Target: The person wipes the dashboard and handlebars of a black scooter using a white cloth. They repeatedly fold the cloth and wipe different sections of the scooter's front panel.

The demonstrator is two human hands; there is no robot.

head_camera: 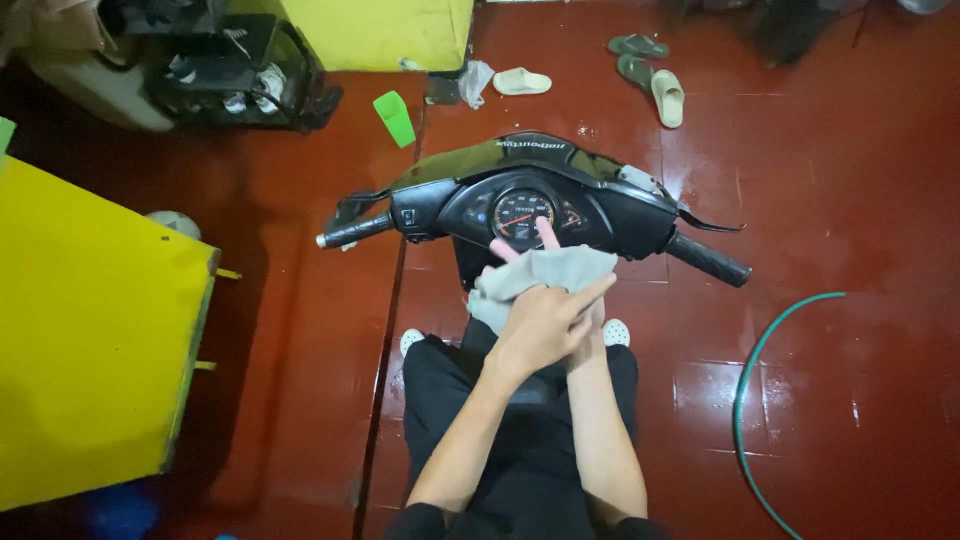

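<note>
I sit astride a black motorbike and look down at its handlebar console (610,205) with a round speedometer (521,213). A grey cloth (548,270) lies bunched just below the dial. My left hand (545,325) reaches across and grips the cloth from above. My right hand (547,234) is mostly hidden under the cloth and the left hand; two of its fingers stick out past the cloth and touch the lower edge of the speedometer. The left handlebar grip (355,232) and the right handlebar grip (710,260) are both free.
A big yellow box (90,330) stands close on the left. A green hose (745,400) curves over the red tiled floor at the right. Sandals (665,95), a green cup (395,118) and a black rack (230,70) lie ahead of the bike.
</note>
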